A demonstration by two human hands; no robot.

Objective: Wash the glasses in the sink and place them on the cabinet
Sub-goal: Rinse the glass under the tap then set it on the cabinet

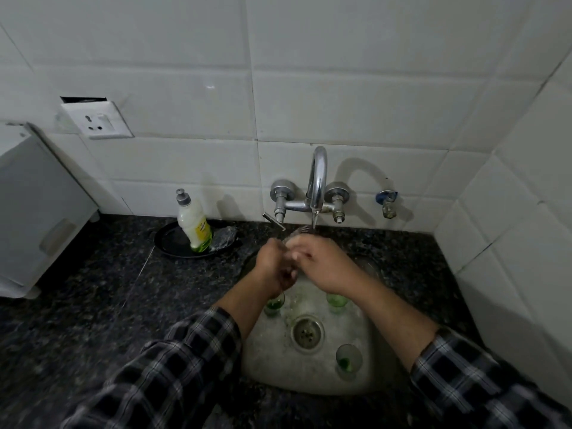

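Under the running tap (316, 187) both my hands hold one clear glass (296, 236), its rim just showing above my fingers. My left hand (274, 263) grips it from the left, and my right hand (322, 263) wraps over it from the right. Most of the glass is hidden by my hands. Three small glasses with green bottoms stand in the steel sink (269, 360): one (275, 304) at the left below my left wrist, one (336, 301) at the right of centre, one (348, 362) near the front right beside the drain (307, 334).
A dish soap bottle (195, 226) stands on a black dish (173, 241) with a scrub pad (223, 238) on the dark granite counter (93, 305) left of the sink. A white appliance (34, 218) sits far left. Tiled walls close in behind and at the right.
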